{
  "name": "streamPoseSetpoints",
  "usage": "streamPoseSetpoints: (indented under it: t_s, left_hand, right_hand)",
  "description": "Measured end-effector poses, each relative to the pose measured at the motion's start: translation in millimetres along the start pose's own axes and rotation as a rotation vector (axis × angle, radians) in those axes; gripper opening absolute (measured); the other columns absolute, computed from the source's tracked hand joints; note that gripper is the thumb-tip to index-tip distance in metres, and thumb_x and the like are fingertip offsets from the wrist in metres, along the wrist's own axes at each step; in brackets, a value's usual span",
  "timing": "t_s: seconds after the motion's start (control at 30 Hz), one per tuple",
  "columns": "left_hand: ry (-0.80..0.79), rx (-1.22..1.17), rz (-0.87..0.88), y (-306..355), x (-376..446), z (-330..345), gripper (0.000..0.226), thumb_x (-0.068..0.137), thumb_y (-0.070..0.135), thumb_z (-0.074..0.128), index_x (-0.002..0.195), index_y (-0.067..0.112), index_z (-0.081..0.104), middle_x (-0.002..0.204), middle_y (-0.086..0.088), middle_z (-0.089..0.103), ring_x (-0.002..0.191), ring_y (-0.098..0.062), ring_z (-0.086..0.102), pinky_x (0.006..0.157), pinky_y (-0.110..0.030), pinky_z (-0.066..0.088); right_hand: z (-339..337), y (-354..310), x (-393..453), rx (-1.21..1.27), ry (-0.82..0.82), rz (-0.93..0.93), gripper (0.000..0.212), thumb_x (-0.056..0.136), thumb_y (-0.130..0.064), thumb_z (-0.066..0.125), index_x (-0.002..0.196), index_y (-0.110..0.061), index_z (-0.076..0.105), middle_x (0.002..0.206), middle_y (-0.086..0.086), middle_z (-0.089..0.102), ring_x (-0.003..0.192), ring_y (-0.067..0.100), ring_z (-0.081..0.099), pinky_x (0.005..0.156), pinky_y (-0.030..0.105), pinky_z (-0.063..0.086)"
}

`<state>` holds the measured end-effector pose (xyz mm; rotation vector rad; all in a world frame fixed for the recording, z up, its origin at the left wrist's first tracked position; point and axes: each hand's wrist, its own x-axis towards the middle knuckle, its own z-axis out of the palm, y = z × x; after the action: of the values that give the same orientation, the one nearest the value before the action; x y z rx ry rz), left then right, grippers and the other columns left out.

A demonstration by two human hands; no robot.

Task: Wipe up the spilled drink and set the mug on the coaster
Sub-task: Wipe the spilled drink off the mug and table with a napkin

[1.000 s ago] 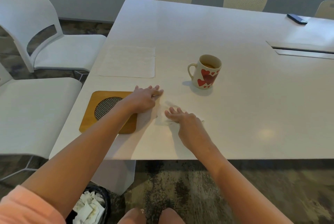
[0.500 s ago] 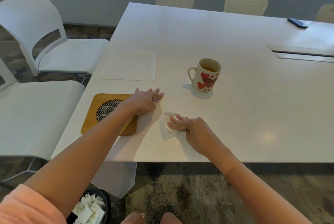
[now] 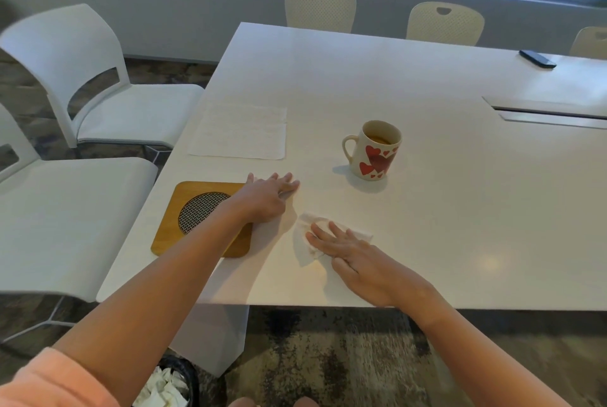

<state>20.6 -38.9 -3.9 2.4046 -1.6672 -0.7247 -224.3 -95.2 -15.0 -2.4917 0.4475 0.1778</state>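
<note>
Two flat hands: left hand (image 3: 267, 198) overlaps coaster (image 3: 184, 219), mug (image 3: 374, 150) apart.

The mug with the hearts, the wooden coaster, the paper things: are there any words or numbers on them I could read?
No words or numbers can be read anywhere.
mug: only red hearts, no letters.
coaster: bare wood and mesh.
paper towel: blank.
tissue under the right hand: blank.

Plenty of bare table (image 3: 460, 226) between the mug (image 3: 374, 150) and the near edge, but the path over to the coaster (image 3: 170, 226) at the left edge is blocked by the left hand (image 3: 266, 199) and forearm lying across it.
</note>
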Motion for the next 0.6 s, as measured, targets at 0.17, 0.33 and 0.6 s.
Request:
streamPoseSetpoints:
  t_s: [0.17, 0.33, 0.6]
  left_hand:
    - [0.000, 0.006, 0.004, -1, 0, 1, 0.067, 0.097, 0.004, 0.034, 0.157, 0.031, 0.020, 0.166, 0.011, 0.006, 0.154, -0.015, 0.002, 0.119, -0.051, -0.011]
    - [-0.007, 0.032, 0.005, 0, -2, 0, 0.066, 0.098, 0.006, 0.033, 0.157, 0.032, 0.018, 0.166, 0.011, 0.006, 0.154, -0.016, 0.001, 0.119, -0.052, -0.011]
    - [0.004, 0.083, -0.001, 5, -9, 2, 0.065, 0.098, 0.008, 0.032, 0.158, 0.030, 0.017, 0.166, 0.009, 0.005, 0.154, -0.018, 0.002, 0.121, -0.054, -0.009]
  right_hand:
    - [10, -7, -5, -0.067, 0.017, 0.036, 0.053, 0.107, -0.029, 0.021, 0.158, -0.038, 0.009, 0.163, -0.024, -0.004, 0.149, -0.002, -0.014, 0.113, 0.013, -0.012]
    - [4, -7, 0, -0.002, 0.042, 0.092, 0.048, 0.108, -0.034, 0.021, 0.154, -0.046, 0.021, 0.158, -0.033, 0.005, 0.148, -0.005, -0.003, 0.118, 0.023, 0.001]
    - [-4, 6, 11, -0.044, 0.149, 0.170, 0.048, 0.109, -0.024, 0.034, 0.150, -0.048, 0.030, 0.160, -0.020, 0.021, 0.149, 0.018, 0.029, 0.121, 0.038, 0.022]
